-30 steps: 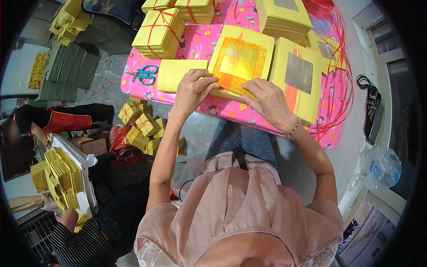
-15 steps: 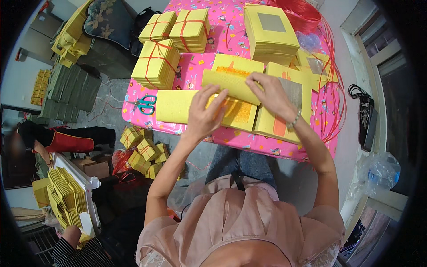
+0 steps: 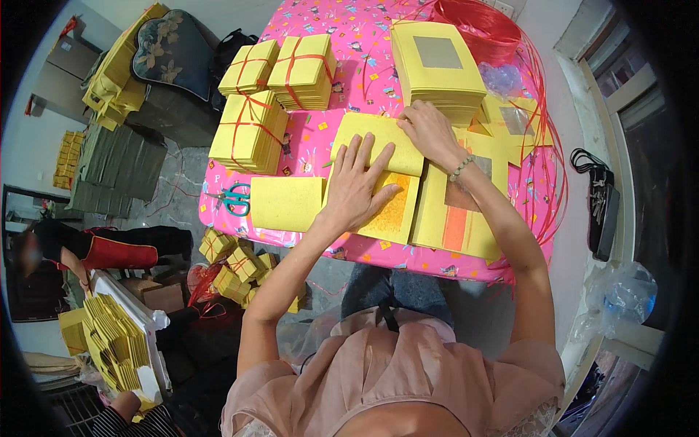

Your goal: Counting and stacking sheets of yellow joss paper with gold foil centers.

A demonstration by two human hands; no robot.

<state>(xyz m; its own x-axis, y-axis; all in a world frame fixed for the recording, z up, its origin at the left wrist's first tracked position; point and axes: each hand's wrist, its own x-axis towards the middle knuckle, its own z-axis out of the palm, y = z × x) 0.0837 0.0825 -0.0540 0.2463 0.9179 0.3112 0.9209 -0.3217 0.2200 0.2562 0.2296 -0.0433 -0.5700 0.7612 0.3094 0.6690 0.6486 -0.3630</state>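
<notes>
Folded sheet [image 3: 405, 156]: yellow, on the pink worktop [image 3: 353, 91]
Left hand [image 3: 356, 183]: palm down on the sheet, fingers spread, gripping nothing
Right hand [image 3: 432, 132]: fingers bent at the sheet's far right corner; cannot tell if pinching
Scissors [image 3: 237, 200]: left of the sheet

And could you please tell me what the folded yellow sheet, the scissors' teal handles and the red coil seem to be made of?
Folded yellow sheet: probably coarse paper, matte, as its surface looks dull and it takes a fold.
Teal handles: likely plastic, judging by their even, solid colour.
Red coil: apparently plastic ribbon, glossy, since its thin strands catch light.
</notes>
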